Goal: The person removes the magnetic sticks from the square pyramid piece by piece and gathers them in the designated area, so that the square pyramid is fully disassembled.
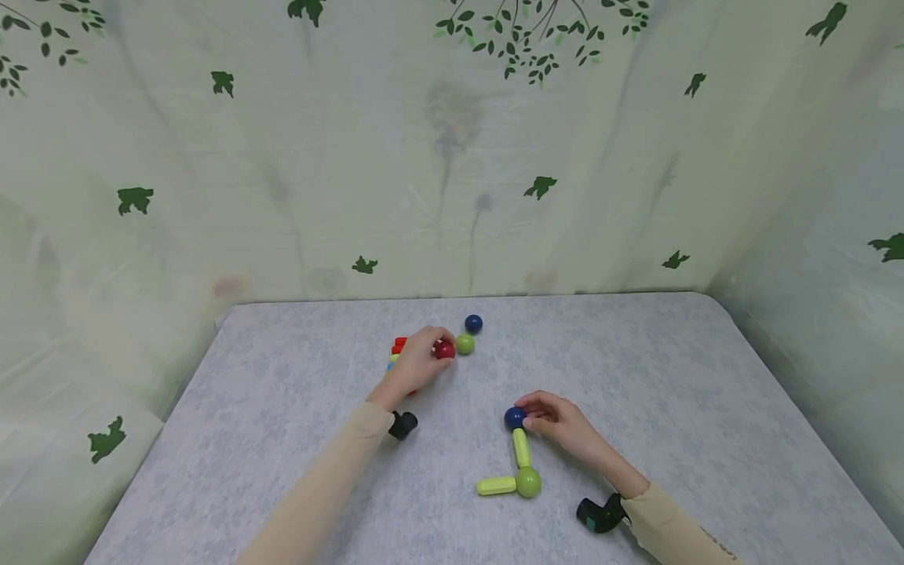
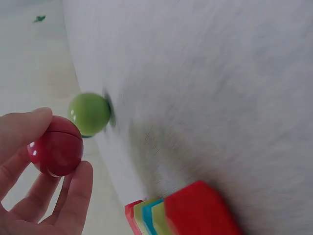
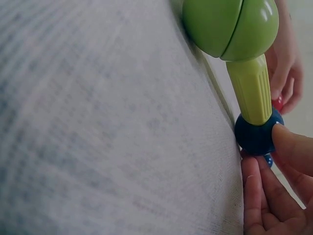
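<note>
My left hand pinches a red ball between thumb and fingers, beside a loose green ball. Under that wrist lies a stack of coloured sticks, partly hidden by the hand in the head view. Thumb and fingertips of my right hand hold a dark blue ball. From this ball a yellow-green stick runs to a larger-looking green ball, and a second yellow-green stick sticks out from it to the left.
Another dark blue ball lies behind the loose green one. The grey cloth-covered table ends at a hanging pale curtain with leaf prints. Black wrist cameras hang below both wrists.
</note>
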A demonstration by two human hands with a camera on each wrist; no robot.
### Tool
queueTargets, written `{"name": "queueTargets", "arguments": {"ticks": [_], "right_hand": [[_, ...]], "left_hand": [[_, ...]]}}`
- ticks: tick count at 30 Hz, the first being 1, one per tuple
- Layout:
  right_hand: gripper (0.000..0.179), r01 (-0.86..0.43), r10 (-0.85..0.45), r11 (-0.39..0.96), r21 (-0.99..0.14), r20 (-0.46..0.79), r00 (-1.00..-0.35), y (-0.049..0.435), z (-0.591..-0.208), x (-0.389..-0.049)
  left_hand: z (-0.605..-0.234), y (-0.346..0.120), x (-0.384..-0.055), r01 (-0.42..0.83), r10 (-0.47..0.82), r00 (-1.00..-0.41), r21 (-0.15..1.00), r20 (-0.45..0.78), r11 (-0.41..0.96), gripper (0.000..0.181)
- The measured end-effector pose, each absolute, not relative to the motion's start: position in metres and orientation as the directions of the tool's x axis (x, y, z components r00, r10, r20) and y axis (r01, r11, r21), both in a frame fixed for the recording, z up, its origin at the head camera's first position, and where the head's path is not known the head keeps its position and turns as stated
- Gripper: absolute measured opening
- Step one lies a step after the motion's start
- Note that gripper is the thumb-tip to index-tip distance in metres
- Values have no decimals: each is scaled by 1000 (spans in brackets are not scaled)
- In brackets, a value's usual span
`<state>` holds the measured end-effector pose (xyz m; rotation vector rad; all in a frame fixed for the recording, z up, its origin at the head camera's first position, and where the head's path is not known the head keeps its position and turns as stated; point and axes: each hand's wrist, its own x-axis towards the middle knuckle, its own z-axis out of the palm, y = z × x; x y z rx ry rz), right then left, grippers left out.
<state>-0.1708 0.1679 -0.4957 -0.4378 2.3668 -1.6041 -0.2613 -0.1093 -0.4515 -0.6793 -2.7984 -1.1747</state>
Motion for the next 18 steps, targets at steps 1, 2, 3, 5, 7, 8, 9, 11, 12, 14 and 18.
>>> {"name": "queueTargets", "arguments": {"ticks": [1, 2, 3, 5, 7, 8, 9, 11, 12, 14, 18], "right_hand": [[25, -107, -382, 348, -931, -36, -924, 168, -496, -171], [25, -107, -382, 348, -932, -36, -923, 167, -496, -171], [25, -98, -377, 349, -932, -44, -925, 167, -496, -171], [25, -90, -375, 349, -933, -51, -926, 167, -496, -171], [25, -88, -376, 348, -933, -53, -925, 167, -497, -171], [25, -88, -376, 349, -933, -53, -925, 167, -497, -171], [25, -90, -377, 349, -933, -52, -925, 167, -497, -171], [25, -91, -378, 349, -933, -51, -925, 167, -497, -171], [25, -90, -378, 349, -933, -52, -924, 167, -497, -171], [26, -94, -380, 348, -933, -49, -924, 168, -497, -171], [26, -100, -386, 343, -934, -43, -922, 169, -497, -171]], "left_hand": [[-451, -109, -267, 388, 370, -911, 676, 181, 626, 25], [-451, -108, -272, 380, 361, -916, 673, 176, 635, 25], [-451, -108, -278, 367, 352, -921, 671, 165, 645, 25], [-452, -106, -287, 345, 335, -930, 670, 149, 658, 24], [-453, -105, -296, 324, 321, -938, 669, 133, 669, 23], [-454, -105, -299, 316, 317, -940, 668, 125, 674, 24], [-454, -104, -302, 310, 317, -941, 669, 117, 675, 24], [-455, -102, -307, 305, 321, -941, 673, 104, 674, 25], [-455, -101, -309, 302, 324, -941, 674, 98, 674, 25], [-455, -99, -312, 296, 328, -941, 679, 85, 672, 26], [-456, -94, -315, 284, 325, -943, 694, 76, 661, 26]]}}
